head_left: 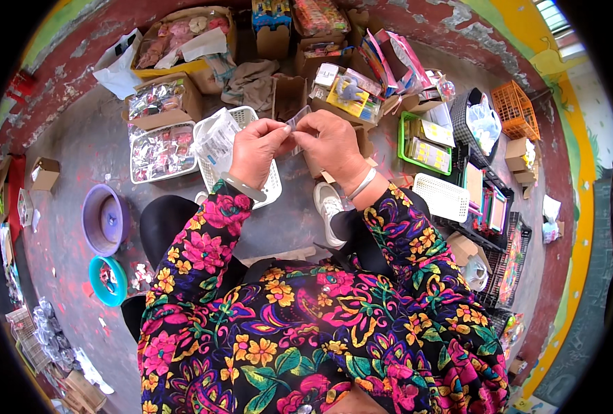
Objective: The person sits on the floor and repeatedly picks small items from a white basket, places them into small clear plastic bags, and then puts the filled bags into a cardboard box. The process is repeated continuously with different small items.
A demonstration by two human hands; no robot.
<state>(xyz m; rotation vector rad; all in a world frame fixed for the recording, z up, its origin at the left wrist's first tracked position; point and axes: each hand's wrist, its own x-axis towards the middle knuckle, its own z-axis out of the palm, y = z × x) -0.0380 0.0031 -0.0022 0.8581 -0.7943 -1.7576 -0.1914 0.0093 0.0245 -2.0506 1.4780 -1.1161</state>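
Note:
My left hand (258, 150) and my right hand (335, 146) meet above the baskets, fingertips close together. Both pinch a small clear plastic bag (302, 115), whose see-through film shows between and beyond the fingers. Whether anything is inside it, I cannot tell. Just below my left hand, a white plastic basket (274, 185) holds a stack of clear bags with white printed labels (216, 140). Left of it, another white basket (135, 172) is full of small packaged items. Open cardboard boxes stand beyond my hands, one with a yellow box (348, 96) on top.
At left on the floor are a purple basin (105, 221) and a teal bowl (108, 281) with small pieces. To the right stand a green basket (404, 146), a white basket (441, 197), black crates (494, 238) and an orange crate (515, 110).

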